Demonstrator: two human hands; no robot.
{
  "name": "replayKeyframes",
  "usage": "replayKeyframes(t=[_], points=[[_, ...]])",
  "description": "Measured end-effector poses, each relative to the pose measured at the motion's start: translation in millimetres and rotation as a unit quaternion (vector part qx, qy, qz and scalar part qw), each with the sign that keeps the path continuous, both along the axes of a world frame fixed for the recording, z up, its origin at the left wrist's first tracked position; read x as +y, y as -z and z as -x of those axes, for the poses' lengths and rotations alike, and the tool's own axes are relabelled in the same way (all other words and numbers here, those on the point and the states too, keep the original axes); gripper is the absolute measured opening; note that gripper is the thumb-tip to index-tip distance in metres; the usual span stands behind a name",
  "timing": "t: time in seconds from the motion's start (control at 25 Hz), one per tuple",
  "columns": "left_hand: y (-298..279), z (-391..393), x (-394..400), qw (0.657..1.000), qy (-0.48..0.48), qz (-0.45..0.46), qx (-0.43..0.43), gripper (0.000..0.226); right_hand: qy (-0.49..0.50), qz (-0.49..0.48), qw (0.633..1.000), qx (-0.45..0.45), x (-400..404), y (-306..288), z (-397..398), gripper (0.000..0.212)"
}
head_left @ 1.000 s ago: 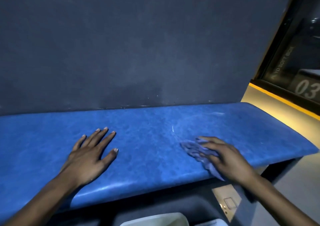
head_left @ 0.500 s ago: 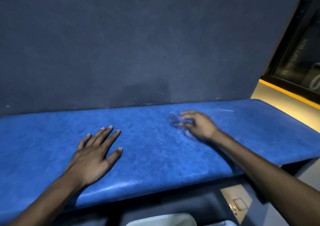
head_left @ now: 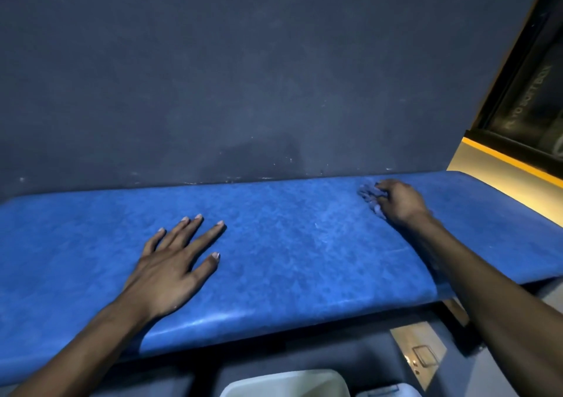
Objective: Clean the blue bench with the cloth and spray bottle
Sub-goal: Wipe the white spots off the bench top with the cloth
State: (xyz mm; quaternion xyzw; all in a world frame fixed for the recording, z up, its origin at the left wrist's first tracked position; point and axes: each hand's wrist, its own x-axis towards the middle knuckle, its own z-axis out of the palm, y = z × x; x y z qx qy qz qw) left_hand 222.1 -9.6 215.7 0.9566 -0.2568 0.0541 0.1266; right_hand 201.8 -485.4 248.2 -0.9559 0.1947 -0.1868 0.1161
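Cloth (head_left: 370, 197) is bunched under the right hand (head_left: 397, 201), fingers curled onto it, pressed on the blue bench (head_left: 289, 259) near the back wall (head_left: 243, 76). Left hand (head_left: 170, 267) is laid flat, fingers spread, nothing gripped.

Both forearms are bare from the lower picture edge up to the wrists; no sleeve, cuff, watch, bracelet or ring shows on either. The left hand (head_left: 170, 270), nearer and on the left, has long slim fingers (head_left: 182, 235) with short, pale, neatly trimmed nails that catch the light at the tips. Tendons and knuckles stand out as soft ridges along its back. The right hand (head_left: 399, 203), farther off on the right, is slightly blurred; its knuckles read as a rounded row, and its nails cannot be made out
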Motion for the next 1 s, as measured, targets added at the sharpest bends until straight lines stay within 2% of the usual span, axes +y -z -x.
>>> replayKeyframes(t=[0.16, 0.24, 0.32, 0.4, 0.48, 0.56, 0.64, 0.72, 0.8, 0.92, 1.0], points=[[0, 2, 0, 1.0, -0.005, 0.002, -0.001, 0.064, -0.215, -0.006, 0.977, 0.009, 52, 11, 82, 0.034], [-1, 3, 0, 1.0, -0.004, 0.004, 0.003, 0.066, -0.245, -0.003, 0.969, 0.016, 43, 8, 121, 0.037], [-2, 3, -1, 1.0, -0.004, 0.005, 0.005, 0.066, -0.19, 0.022, 0.981, 0.005, 2, 8, 131, 0.035], [-3, 2, -1, 1.0, -0.003, 0.005, 0.003, 0.066, -0.053, 0.04, 0.998, 0.002, -48, 6, 113, 0.027], [-1, 2, -1, 1.0, -0.007, 0.005, -0.001, 0.066, 0.073, 0.032, 0.997, 0.02, -83, -1, 81, 0.015], [0, 2, -1, 1.0, -0.007, 0.008, -0.002, 0.065, 0.125, 0.002, 0.992, 0.033, -86, -5, 43, 0.01], [1, 1, -2, 1.0, -0.008, 0.009, -0.001, 0.065, 0.113, -0.015, 0.993, 0.034, -63, -3, 6, 0.016], [0, 0, -2, 1.0, -0.009, 0.006, 0.0, 0.065, 0.046, -0.039, 0.998, 0.028, -21, 0, -26, 0.026], [0, 0, -1, 1.0, -0.007, 0.009, 0.001, 0.065, -0.086, -0.062, 0.994, 0.022, 38, 3, -33, 0.029], [0, 1, 0, 1.0, -0.006, 0.005, 0.006, 0.066, -0.293, -0.055, 0.954, 0.041, 117, -2, 26, 0.038], [0, 0, 1, 1.0, -0.004, 0.004, 0.009, 0.066, -0.359, -0.05, 0.93, 0.057, 121, -6, 84, 0.038]])
